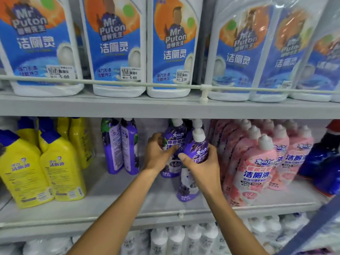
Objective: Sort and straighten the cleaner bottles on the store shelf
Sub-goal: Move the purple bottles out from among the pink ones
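Observation:
On the middle shelf (114, 203) stand purple cleaner bottles. My left hand (158, 155) grips the rear purple bottle (174, 137) at its waist. My right hand (204, 166) holds the front purple bottle (196, 150), which has a white cap and leans slightly left. Two more purple bottles (120, 146) stand to the left with their back labels facing out. A gap of bare shelf lies between them and my hands.
Yellow bottles with blue caps (44, 166) fill the shelf's left side. Pink bottles (257, 162) crowd right of my hands, dark blue bottles (323, 162) further right. Large white-and-blue bottles (117, 48) stand behind a rail above. White bottles (184, 240) sit on the lower shelf.

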